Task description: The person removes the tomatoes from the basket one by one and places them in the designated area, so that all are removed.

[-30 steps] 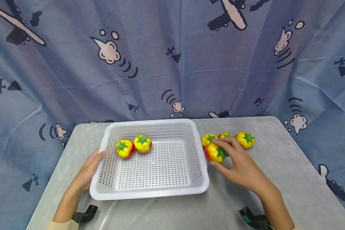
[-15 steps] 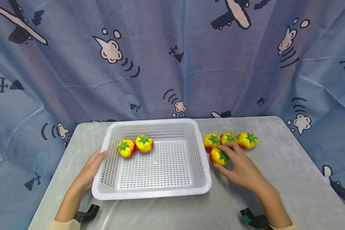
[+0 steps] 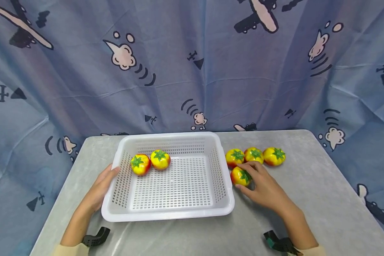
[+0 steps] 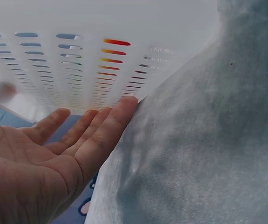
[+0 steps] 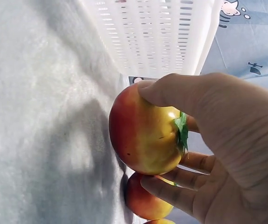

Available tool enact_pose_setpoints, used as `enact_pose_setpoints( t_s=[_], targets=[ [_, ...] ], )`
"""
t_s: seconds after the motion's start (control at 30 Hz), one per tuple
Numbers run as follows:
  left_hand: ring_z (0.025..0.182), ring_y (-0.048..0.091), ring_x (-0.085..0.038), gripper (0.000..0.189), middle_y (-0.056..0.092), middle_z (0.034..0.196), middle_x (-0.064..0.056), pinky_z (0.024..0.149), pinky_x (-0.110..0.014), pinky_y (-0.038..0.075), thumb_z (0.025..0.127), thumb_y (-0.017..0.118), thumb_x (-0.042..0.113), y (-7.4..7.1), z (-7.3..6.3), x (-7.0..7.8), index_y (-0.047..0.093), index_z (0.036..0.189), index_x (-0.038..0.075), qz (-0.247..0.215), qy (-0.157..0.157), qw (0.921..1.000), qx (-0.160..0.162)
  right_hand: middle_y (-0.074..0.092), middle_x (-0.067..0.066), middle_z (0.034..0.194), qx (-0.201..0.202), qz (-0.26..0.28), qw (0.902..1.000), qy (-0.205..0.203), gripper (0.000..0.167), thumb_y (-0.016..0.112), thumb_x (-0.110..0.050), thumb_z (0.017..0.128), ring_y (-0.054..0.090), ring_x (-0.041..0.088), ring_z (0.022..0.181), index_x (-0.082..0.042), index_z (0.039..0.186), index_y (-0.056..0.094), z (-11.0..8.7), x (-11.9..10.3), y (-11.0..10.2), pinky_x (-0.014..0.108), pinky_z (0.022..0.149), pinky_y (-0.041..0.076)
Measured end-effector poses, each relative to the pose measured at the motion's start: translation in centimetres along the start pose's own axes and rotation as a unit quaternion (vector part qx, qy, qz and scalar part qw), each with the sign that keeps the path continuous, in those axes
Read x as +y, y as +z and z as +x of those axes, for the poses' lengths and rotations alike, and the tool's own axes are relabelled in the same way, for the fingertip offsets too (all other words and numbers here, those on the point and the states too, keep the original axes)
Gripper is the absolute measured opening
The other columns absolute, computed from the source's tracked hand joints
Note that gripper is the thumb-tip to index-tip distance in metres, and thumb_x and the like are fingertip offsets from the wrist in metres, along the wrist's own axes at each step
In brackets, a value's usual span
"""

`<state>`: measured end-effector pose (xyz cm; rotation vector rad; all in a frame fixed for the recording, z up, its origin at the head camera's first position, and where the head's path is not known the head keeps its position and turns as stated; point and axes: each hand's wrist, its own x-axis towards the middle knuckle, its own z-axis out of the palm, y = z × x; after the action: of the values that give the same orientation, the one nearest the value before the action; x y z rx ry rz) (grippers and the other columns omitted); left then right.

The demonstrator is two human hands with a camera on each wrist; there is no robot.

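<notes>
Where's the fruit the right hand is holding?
In the head view, the held fruit is in the right hand, just right of the white basket and nearer the person than three other fruits.

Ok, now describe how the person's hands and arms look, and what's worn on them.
The left hand and right hand are bare: no gloves or rings show. Cream sleeves show at the frame's lower edge. Beside each cuff sits a curved black device: the left device has small dots, the right device a green patch.
</notes>
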<state>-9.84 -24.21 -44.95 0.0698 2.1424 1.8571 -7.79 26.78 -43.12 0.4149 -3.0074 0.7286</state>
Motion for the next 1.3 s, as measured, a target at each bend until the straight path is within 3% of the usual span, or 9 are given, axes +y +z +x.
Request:
enact_pose_setpoints(
  t_s=[0.73, 1.3],
  targets=[
    [0.137, 0.054, -0.056, 0.069, 0.031, 0.164, -0.038, 0.096, -0.051, 0.066, 0.117, 0.027, 0.044, 0.11, 0.0, -0.13, 0.002, 0.172, 0.012, 0.007, 0.0, 1.0, 0.001, 0.056, 0.019, 0.14, -0.013, 0.011, 0.9999, -0.001, 0.07, 0.088, -0.027, 0.088, 0.061, 0.04, 0.124, -0.011, 0.149, 0.057, 0.09, 0.75, 0.67, 0.067, 0.109, 0.054],
    [0.134, 0.059, -0.049, 0.069, 0.031, 0.164, -0.039, 0.095, -0.051, 0.066, 0.117, 0.026, 0.044, 0.11, -0.05, -0.07, 0.001, 0.172, 0.012, 0.009, -0.007, 0.9999, 0.0, 0.057, 0.021, 0.142, -0.013, 0.0, 0.9999, 0.008, 0.077, 0.089, -0.033, 0.087, 0.062, 0.041, 0.123, -0.01, 0.153, 0.055, 0.03, 0.5, 0.56, 0.067, 0.107, 0.056]
  ],
)
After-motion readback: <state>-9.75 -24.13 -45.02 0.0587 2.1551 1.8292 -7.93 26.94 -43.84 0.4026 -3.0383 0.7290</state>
